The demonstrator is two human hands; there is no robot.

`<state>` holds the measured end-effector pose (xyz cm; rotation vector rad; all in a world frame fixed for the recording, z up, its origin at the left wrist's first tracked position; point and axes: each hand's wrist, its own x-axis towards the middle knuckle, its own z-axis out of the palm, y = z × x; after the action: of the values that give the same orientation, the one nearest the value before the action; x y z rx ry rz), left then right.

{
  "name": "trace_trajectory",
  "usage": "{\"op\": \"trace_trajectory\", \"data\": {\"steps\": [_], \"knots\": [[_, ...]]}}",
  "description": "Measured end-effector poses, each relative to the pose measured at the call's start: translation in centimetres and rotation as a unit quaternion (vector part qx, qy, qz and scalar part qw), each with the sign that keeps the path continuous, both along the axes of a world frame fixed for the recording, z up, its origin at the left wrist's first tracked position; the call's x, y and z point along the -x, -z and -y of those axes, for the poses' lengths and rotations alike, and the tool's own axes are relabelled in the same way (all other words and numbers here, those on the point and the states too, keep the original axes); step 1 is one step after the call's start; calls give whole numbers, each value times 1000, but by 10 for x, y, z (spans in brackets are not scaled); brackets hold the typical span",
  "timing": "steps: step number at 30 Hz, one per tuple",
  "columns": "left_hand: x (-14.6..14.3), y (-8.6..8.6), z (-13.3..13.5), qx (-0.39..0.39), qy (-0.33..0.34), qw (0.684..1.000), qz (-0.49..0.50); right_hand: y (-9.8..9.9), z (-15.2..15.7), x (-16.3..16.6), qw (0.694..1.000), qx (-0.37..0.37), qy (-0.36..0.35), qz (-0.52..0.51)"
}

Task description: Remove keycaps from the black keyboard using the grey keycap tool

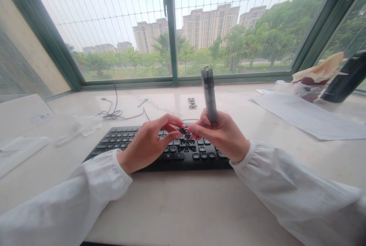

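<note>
A black keyboard (160,165) lies on the pale counter, with several keys off its right-middle part, where bare switch sockets (187,147) show. Above that gap my left hand (154,139) is closed, thumb and fingers pinching a small black keycap (183,130). My right hand (221,133) is wrapped round a dark grey stick-shaped tool (210,95) that stands nearly upright with its notched end on top. The thumb and a finger of that hand also reach the keycap; whether they grip it is hard to tell.
Behind the keyboard lie several loose keycaps (192,103), a coiled cable (114,114) and a small blue-grey strip (142,102). A white box (25,114) and clear plastic wrapping (82,126) are at left. Paper sheets (311,114) and a black bottle (344,78) are at right, before the window.
</note>
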<state>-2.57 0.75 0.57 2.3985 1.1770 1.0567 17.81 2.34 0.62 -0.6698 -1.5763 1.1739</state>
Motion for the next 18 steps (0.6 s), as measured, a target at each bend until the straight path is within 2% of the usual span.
{"op": "trace_trajectory", "data": {"steps": [7,13,16,18], "knots": [[-1,2,4,-93,-26,995,-28,4,3,3,999,42,-11,5],[-2,4,6,-117,-25,992,-32,3,7,6,998,55,-3,0],[-2,4,6,-129,-15,991,-18,4,9,7,999,36,14,13],[-2,3,6,-136,-4,991,-11,5,10,7,998,-10,51,43]]}}
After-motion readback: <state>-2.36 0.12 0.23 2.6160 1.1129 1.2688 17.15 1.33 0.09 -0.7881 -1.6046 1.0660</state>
